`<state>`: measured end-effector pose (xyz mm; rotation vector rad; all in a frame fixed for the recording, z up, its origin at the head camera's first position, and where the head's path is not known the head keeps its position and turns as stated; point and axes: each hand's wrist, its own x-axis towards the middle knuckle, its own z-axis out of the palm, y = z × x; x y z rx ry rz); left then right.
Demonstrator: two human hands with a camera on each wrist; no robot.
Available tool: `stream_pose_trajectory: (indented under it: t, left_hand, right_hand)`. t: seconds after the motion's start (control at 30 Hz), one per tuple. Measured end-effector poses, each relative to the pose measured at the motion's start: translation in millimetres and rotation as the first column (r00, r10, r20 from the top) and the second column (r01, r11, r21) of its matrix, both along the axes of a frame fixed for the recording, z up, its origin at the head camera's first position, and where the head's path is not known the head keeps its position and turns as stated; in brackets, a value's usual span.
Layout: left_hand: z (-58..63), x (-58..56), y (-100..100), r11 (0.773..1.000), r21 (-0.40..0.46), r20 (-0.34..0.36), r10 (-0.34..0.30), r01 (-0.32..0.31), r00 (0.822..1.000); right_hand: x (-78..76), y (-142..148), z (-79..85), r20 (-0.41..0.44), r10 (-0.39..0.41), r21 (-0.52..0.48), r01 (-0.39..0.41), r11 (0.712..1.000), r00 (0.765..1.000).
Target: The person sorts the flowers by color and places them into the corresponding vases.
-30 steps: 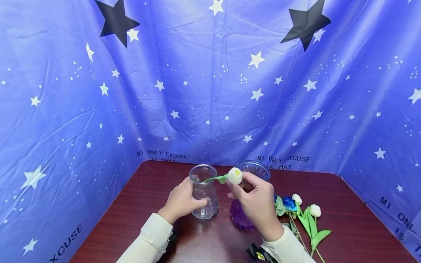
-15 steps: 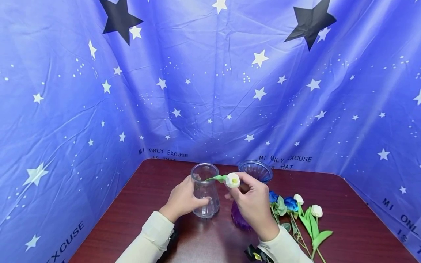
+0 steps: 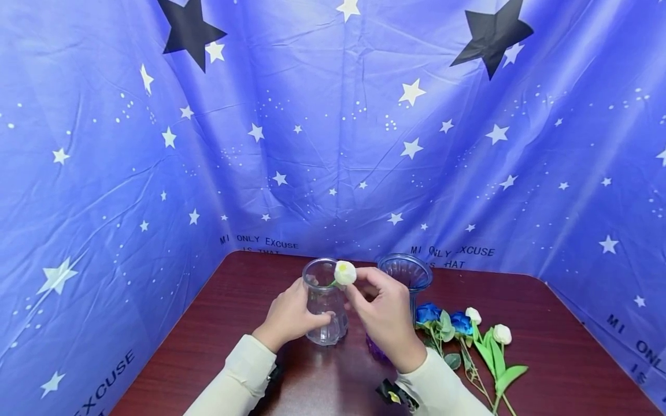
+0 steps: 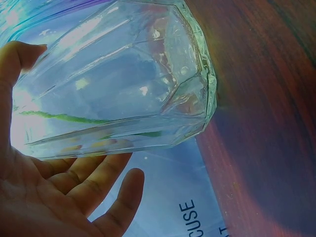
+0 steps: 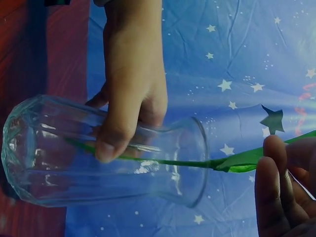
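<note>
wht tulip (image 3: 346, 273) in r hand (image 3: 386, 312) nearer clr vase (image 3: 329, 303)

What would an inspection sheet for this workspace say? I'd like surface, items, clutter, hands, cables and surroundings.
Surface: dark red, wood-grained table.
Items: clear vase upright, the stem of a white tulip inside it; blue-and-purple vase, partly hidden by a hand; blue flowers and two more white tulips lying on the table.
Clutter: black object with a yellow patch near the right sleeve; identity unclear.
Hands: left hand grips the clear vase; right hand holds the white tulip.
Cables: nothing seen.
Surroundings: creased blue cloth with stars and lettering.
</note>
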<state>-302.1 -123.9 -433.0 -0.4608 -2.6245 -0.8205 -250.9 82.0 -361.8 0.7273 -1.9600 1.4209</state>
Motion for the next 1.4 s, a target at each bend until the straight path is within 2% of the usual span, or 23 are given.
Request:
stream_pose_trajectory:
  t: [0.13, 0.23, 0.63, 0.77, 0.9, 1.23, 1.4]
  left_hand:
    - [0.2, -0.2, 0, 1.0, -0.006, -0.008, 0.002, -0.002, 1.0]
    - [-0.4, -0.8, 1, 1.0, -0.011, -0.014, 0.003, -0.004, 1.0]
    - [-1.2, -1.0, 2, 1.0, -0.029, -0.008, 0.003, -0.004, 1.0]
    - [-0.8, 0.1, 3, 0.999, -0.043, -0.022, -0.007, 0.006, 1.0]
    - [-1.6, -0.8, 3, 0.998, -0.06, -0.041, -0.017, 0.014, 0.999]
    - [-3.5, 0.8, -1, 0.998, -0.059, -0.13, -0.033, 0.025, 0.991]
    - [-4.8, 1.0, -1, 0.998, -0.051, -0.144, -0.05, 0.043, 0.988]
  right_hand:
    - [-2.4, -8, -0.8, 0.01, 0.013, 0.009, -0.013, 1.0, 1.0]
    - [-5.0, -13, -2.1, -0.002, -0.01, 0.022, 0.01, 1.0, 1.0]
    - [-15.7, -26, -3.1, -0.123, -0.091, 0.137, 0.107, 0.985, 0.988]
    - [-17.5, -29, -2.9, -0.185, -0.098, 0.175, 0.131, 0.976, 0.978]
    - [-18.4, -33, -1.5, -0.202, -0.107, 0.204, 0.148, 0.968, 0.974]
    - [-19.4, -47, 4.6, -0.233, -0.195, 0.302, 0.262, 0.917, 0.953]
    - [-20.9, -50, 4.4, -0.319, -0.224, 0.346, 0.333, 0.877, 0.921]
